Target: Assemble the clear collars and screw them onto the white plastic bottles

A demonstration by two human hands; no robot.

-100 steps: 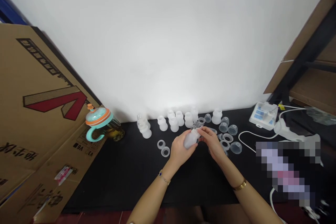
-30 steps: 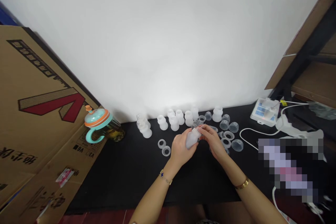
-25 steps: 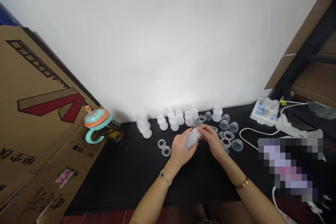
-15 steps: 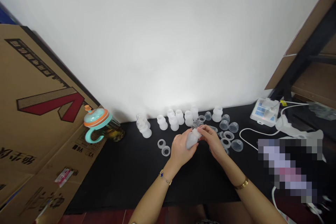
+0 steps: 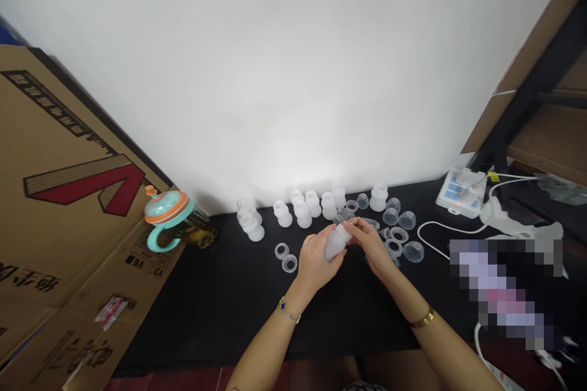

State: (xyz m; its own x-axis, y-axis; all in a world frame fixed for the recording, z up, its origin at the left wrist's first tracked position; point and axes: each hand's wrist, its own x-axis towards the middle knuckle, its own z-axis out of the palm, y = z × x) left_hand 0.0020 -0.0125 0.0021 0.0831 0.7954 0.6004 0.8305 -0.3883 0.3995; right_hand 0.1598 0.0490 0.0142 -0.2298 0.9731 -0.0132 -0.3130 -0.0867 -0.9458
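Observation:
A small white baby bottle lies tilted in my left hand, with the fingers wrapped round its body. My right hand pinches at the bottle's neck, where a thin clear piece shows at the mouth. The exact shape of that piece is partly hidden by my fingers. Behind my hands stand several open white bottles. Clear dome caps and translucent rings are scattered just beyond my right hand. Two more rings lie left of my left hand.
A bottle with a clear top stands among others at the left. Farther left is a turquoise-lidded jug beside a large cardboard box. A white power strip with cables sits at the right, near a blurred-out item. A white wall rises behind.
The view has shifted very slightly. Both hands keep the same hold on the bottle, with only a small movement of the right fingers at its neck.

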